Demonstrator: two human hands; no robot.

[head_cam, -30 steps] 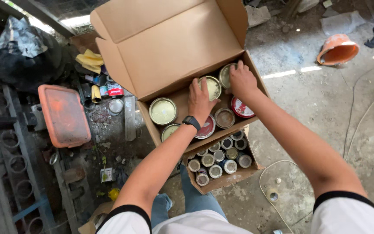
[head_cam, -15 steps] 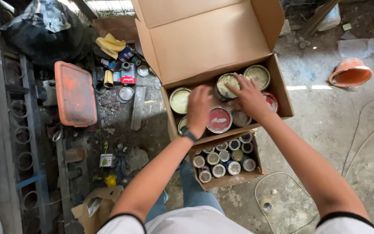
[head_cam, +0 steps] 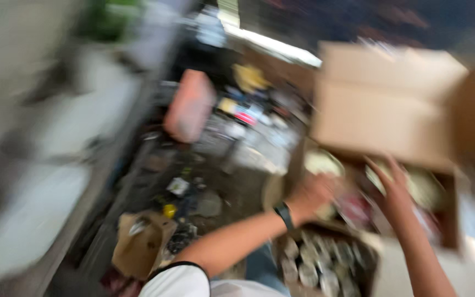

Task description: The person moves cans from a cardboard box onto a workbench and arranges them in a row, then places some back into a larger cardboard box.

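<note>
Head view: heavily smeared by motion, so only coarse shapes read.
Left hand (head_cam: 313,197): reaches into the big open brown cardboard box (head_cam: 391,118), a dark band at the wrist; whether its fingers are spread or curled on something cannot be told through the blur.
Right hand (head_cam: 396,190): just beside the left one and a little further into the box, fingers pointing up toward the far flap; its grip cannot be made out either.
Round pale-lidded tins (head_cam: 325,163): lying in the box, directly under and beyond both hands (one pale lid shows just above the left knuckles).
Small cardboard tray of little round jars (head_cam: 320,263): below the left wrist, nearer the body than the big box.
Salmon-pink flat plastic lid (head_cam: 189,107): well off to the left of the left hand, standing tilted among floor clutter.
Crumpled brown paper bag (head_cam: 141,245): under the left forearm's outer side, on the ground.
</note>
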